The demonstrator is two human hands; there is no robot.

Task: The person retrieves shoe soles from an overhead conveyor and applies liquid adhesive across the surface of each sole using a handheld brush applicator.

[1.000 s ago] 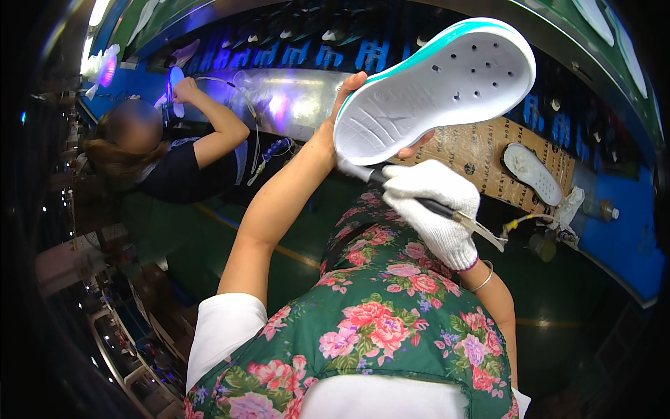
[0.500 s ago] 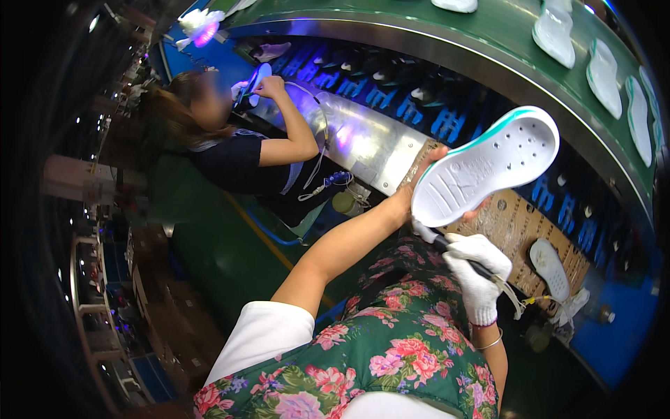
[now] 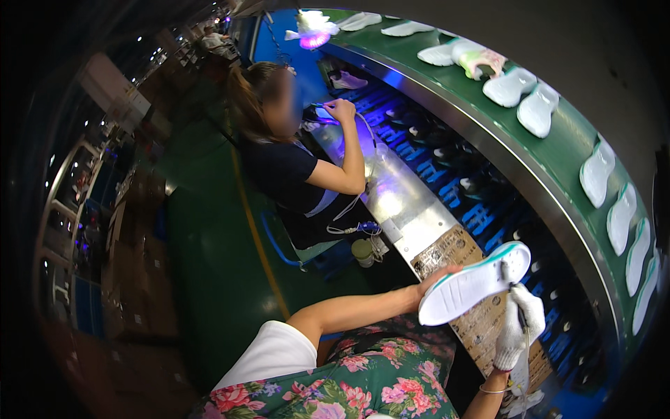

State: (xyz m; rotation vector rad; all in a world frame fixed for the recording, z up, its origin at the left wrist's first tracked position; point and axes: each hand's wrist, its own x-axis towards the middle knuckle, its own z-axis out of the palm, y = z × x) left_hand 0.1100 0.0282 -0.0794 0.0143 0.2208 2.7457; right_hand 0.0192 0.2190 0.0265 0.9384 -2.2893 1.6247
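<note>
Plainly, the white sole [image 3: 469, 288] is held up over the cardboard [image 3: 480, 334], my bare left hand [image 3: 434, 277] clamped on its edge. It looks light, springy, perhaps slick; gripping the rim seems surest. Also over the cardboard, my gloved right hand [image 3: 523, 319] clasps a dark tool [image 3: 512, 282].

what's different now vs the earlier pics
The right hand has moved the brush from the grooved end of the sole rightward to its holed end. The view has swung to the person's left, showing more of the belt. Nothing was newly grasped or let go; the left hand still holds the sole.
</note>
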